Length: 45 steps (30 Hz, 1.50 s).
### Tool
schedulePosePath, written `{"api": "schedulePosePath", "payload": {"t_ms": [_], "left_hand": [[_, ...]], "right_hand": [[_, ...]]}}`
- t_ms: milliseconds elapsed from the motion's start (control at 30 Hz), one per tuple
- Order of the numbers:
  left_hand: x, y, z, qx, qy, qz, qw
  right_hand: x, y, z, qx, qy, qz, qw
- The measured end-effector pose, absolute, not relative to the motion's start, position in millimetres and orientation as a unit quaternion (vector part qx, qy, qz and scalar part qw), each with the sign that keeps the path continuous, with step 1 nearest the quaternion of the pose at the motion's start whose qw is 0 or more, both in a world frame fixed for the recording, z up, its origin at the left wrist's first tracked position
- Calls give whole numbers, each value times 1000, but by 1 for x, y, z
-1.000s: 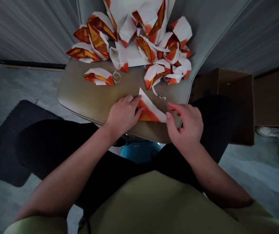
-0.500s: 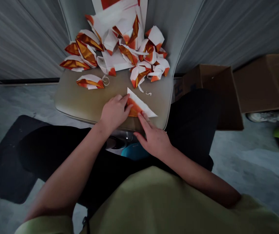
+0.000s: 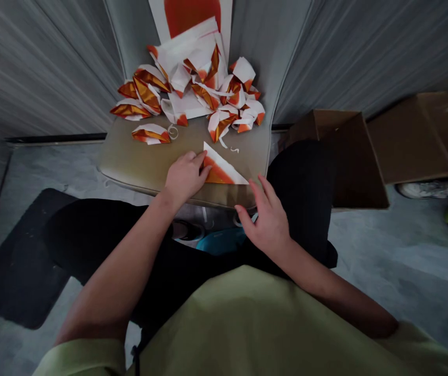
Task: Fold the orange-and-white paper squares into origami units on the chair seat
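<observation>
A folded paper triangle (image 3: 224,169), orange with a white band along its slanted edge, lies near the front of the chair seat (image 3: 129,162). My left hand (image 3: 184,177) holds down its left side, with index finger and thumb pressed on the paper and the other fingers curled. Just off the triangle's right tip is my right hand (image 3: 266,216), open and holding nothing, its fingers spread. Behind the triangle, a pile of folded paper ingots (image 3: 204,96), white outside with shiny gold and orange, covers the rear of the seat.
One paper ingot (image 3: 151,134) sits apart at the left, beside a curled paper strip (image 3: 173,132). A white sheet with a red patch (image 3: 192,15) leans on the backrest. Cardboard boxes (image 3: 359,156) stand on the floor to the right. Under the seat is something blue (image 3: 221,241).
My right hand has lifted off the triangle and moved right, its fingers spreading. My left hand stays on the paper. The view has shifted slightly.
</observation>
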<state>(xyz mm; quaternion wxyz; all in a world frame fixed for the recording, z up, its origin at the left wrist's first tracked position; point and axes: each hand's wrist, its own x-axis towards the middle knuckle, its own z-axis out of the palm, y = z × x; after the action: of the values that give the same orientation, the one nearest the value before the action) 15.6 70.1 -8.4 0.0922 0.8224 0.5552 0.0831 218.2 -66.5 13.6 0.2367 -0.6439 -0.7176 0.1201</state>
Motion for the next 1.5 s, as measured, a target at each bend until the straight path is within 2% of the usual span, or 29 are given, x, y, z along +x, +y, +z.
{"api": "schedulePosePath", "payload": {"t_ms": [100,233,333,567,867,1167,1500], "left_hand": [[15,67,-12,828,550,89,63],[14,64,-13,830,548,100,15],[13,60,-11,827,549,121,-11],[-1,34,-11,892,436,110,41],[-38,31,-27,924,354,142,-33],[-46,41,-25,940,315,122,-35],[-65,47,-28,924,343,167,38]], "right_hand": [[198,-55,12,-549,-808,118,179],[175,-42,-2,-549,-821,120,99],[170,-40,-10,-553,-820,125,77],[171,-41,-10,-556,-814,138,96],[168,-37,-16,-559,-808,151,108],[165,-37,-17,-566,-803,144,115],[166,-38,-25,-560,-805,139,140]]}}
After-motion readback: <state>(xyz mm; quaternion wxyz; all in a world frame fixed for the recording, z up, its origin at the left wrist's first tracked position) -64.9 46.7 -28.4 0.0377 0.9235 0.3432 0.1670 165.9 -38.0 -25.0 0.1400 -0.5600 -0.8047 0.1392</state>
